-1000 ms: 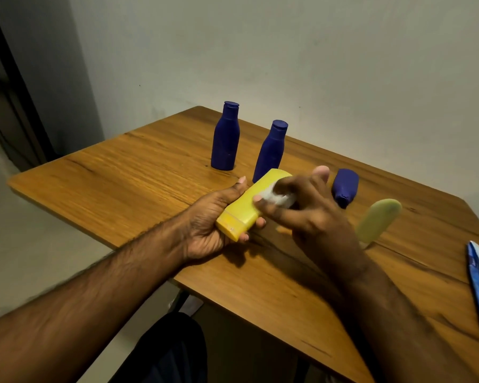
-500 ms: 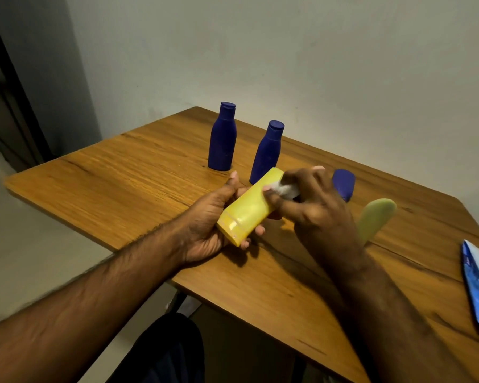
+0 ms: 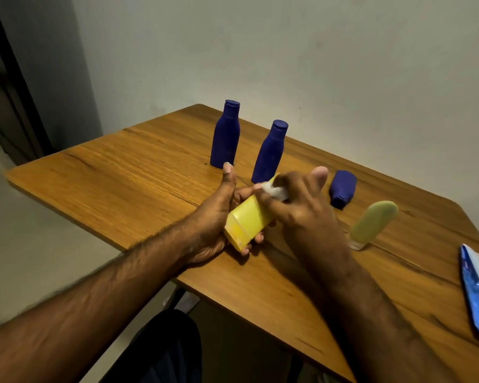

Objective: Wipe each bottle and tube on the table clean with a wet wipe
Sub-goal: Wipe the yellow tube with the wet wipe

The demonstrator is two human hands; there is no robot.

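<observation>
At frame centre, the left hand (image 3: 216, 217) curls its fingers round the yellow tube (image 3: 246, 219), bracing it above the table (image 3: 122, 178) so the right hand (image 3: 296, 208), pinching the white wet wipe (image 3: 274, 191), can rub its upper end.

A wooden table (image 3: 138, 172) stands in a dim corner against a plain pale wall (image 3: 315, 64), above a light floor (image 3: 33, 244).

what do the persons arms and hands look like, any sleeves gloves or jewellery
Both forearms are bare, with visible hair and no sleeves in view. The left hand and right hand wear no gloves, and no rings, watch or bracelet show. Fingernails are short and plain.
</observation>
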